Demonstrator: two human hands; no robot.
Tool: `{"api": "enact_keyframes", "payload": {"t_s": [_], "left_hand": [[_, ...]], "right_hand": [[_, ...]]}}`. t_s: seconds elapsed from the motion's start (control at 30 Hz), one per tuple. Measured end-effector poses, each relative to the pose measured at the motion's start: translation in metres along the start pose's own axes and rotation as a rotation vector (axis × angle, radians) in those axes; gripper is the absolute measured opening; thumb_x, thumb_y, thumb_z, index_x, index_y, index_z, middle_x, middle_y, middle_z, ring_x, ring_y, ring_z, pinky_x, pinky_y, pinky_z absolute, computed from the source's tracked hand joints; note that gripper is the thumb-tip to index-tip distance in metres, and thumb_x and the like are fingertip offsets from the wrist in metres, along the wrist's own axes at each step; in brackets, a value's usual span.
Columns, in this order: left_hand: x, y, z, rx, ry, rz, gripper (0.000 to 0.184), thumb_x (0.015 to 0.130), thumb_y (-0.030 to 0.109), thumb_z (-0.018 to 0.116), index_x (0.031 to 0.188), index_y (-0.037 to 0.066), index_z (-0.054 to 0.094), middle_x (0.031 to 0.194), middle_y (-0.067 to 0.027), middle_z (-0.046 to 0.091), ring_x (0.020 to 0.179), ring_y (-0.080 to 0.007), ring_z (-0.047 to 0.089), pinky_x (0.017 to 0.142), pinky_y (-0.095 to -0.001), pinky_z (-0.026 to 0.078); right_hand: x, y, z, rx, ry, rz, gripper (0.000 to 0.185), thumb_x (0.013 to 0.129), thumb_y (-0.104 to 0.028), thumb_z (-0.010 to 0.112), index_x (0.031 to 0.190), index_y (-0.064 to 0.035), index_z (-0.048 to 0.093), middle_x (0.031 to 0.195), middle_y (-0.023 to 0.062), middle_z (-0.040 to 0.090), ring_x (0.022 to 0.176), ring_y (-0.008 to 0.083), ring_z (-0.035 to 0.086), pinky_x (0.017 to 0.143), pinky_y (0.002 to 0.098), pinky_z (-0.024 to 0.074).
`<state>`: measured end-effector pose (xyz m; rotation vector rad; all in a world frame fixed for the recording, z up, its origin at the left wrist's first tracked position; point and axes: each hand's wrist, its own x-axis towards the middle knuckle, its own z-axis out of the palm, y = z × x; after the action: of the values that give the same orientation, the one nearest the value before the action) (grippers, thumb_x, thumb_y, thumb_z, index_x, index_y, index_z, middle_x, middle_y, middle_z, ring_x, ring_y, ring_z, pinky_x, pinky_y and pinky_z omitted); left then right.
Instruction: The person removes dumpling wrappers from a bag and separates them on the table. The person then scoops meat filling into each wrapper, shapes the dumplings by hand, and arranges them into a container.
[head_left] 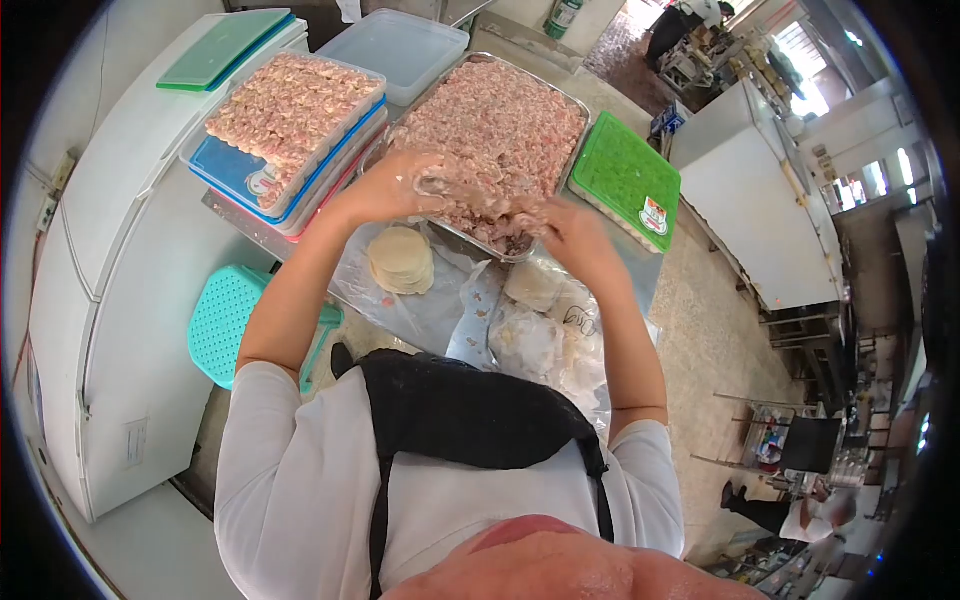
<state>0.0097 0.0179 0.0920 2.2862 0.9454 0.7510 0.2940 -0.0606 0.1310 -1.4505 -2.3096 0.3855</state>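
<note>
A metal tray (584,112) is heaped with pink minced meat (500,115). My left hand (412,185) hovers over the tray's near left part, its fingers curled and smeared with meat; what lies in them is blurred. At the near right corner, my right hand (552,224) has its bent fingertips closed in the minced meat. Just below the tray, a stack of round dough wrappers (401,260) lies on a plastic sheet (358,270). Beside it, to the right, are plastic bags (545,335) with pale contents.
A meat-filled clear container (295,110) tops a pile of lidded boxes on the left. A green-lidded box (630,180) stands right of the tray, an empty plastic tub (395,50) behind. A turquoise stool (228,320) and white freezer (150,250) are at left. Other people work farther off.
</note>
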Motion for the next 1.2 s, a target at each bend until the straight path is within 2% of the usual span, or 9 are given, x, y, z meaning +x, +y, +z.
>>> {"api": "enact_keyframes", "payload": {"t_s": [0.13,0.27,0.37,0.53,0.67,0.7,0.8,0.93,1.2], "left_hand": [[-0.012,-0.008,-0.024,-0.088,0.012,-0.129,0.057,0.068,0.023,0.081,0.115,0.001,0.056,0.109,-0.015,0.062,0.104,-0.0271,0.058,0.092,-0.0349,0.043],[-0.031,-0.012,-0.057,-0.086,-0.015,0.045,0.058,0.068,0.024,0.081,0.114,0.001,0.056,0.107,-0.0143,0.063,0.1,-0.0248,0.059,0.089,-0.034,0.044],[-0.052,-0.016,-0.09,-0.148,-0.026,-0.038,0.046,0.071,0.03,0.079,0.098,-0.001,0.06,0.09,-0.0155,0.062,0.083,-0.0218,0.057,0.076,-0.0327,0.046],[-0.086,-0.048,-0.147,-0.128,0.084,-0.031,0.045,0.071,0.03,0.079,0.099,-0.001,0.059,0.087,-0.0141,0.061,0.082,-0.0208,0.057,0.074,-0.0324,0.046],[-0.126,-0.105,-0.208,-0.162,0.094,-0.194,0.045,0.073,0.026,0.076,0.105,0.001,0.058,0.091,-0.0146,0.061,0.084,-0.0231,0.057,0.076,-0.0329,0.046],[-0.133,-0.124,-0.217,-0.163,0.086,-0.191,0.045,0.073,0.026,0.076,0.105,0.001,0.058,0.091,-0.0146,0.061,0.084,-0.0231,0.057,0.076,-0.0329,0.046],[-0.143,-0.159,-0.228,0.081,0.074,-0.14,0.048,0.073,0.023,0.074,0.112,0.002,0.056,0.1,-0.0164,0.06,0.089,-0.027,0.057,0.079,-0.0347,0.046],[-0.134,-0.15,-0.217,0.144,0.008,-0.098,0.051,0.075,0.021,0.072,0.12,0.005,0.054,0.115,-0.0204,0.057,0.101,-0.0335,0.056,0.086,-0.0379,0.045],[-0.113,-0.146,-0.179,0.013,-0.097,-0.066,0.069,0.079,0.021,0.068,0.137,0.002,0.036,0.121,-0.0254,0.054,0.107,-0.0381,0.054,0.092,-0.0402,0.043]], "right_hand": [[-0.001,-0.042,0.007,-0.248,0.214,-0.142,0.032,0.078,-0.012,0.06,0.11,-0.0087,0.063,0.091,0.0112,0.061,0.079,0.0323,0.061,0.065,0.0413,0.0498],[0.018,-0.068,0.0,-0.303,0.075,-0.04,0.032,0.079,-0.013,0.059,0.111,-0.008,0.062,0.095,0.0125,0.061,0.081,0.0335,0.061,0.066,0.0425,0.0496],[0.031,-0.1,0.012,-0.126,0.183,-0.071,0.029,0.082,-0.015,0.058,0.11,-0.0067,0.061,0.097,0.0153,0.062,0.082,0.037,0.06,0.069,0.0452,0.0489],[0.074,-0.15,0.069,-0.025,0.073,0.044,0.015,0.088,-0.014,0.056,0.092,-0.0004,0.061,0.082,0.0214,0.059,0.079,0.0419,0.056,0.068,0.0445,0.0448],[0.078,-0.145,0.103,0.225,0.293,0.056,0.027,0.089,-0.02,0.06,0.108,-0.001,0.063,0.085,0.0169,0.065,0.076,0.0283,0.062,0.071,0.0359,0.0465],[0.072,-0.137,0.114,0.23,0.334,0.09,0.029,0.089,-0.017,0.061,0.115,-0.0022,0.062,0.083,0.0077,0.066,0.076,0.015,0.059,0.071,0.0294,0.0453],[0.047,-0.125,0.145,0.359,0.397,0.247,0.025,0.091,-0.014,0.059,0.113,-0.0017,0.064,0.077,-0.0005,0.06,0.068,0.0071,0.051,0.062,0.0229,0.0414],[0.013,-0.128,0.171,0.546,0.404,0.492,0.026,0.091,-0.015,0.059,0.113,-0.0009,0.063,0.1,0.0081,0.068,0.089,0.0136,0.06,0.081,0.0273,0.0458],[-0.028,-0.151,0.183,0.732,0.459,0.776,0.025,0.092,-0.011,0.059,0.114,-0.0024,0.064,0.077,-0.0056,0.055,0.064,0.0033,0.043,0.057,0.0185,0.0357]]}}
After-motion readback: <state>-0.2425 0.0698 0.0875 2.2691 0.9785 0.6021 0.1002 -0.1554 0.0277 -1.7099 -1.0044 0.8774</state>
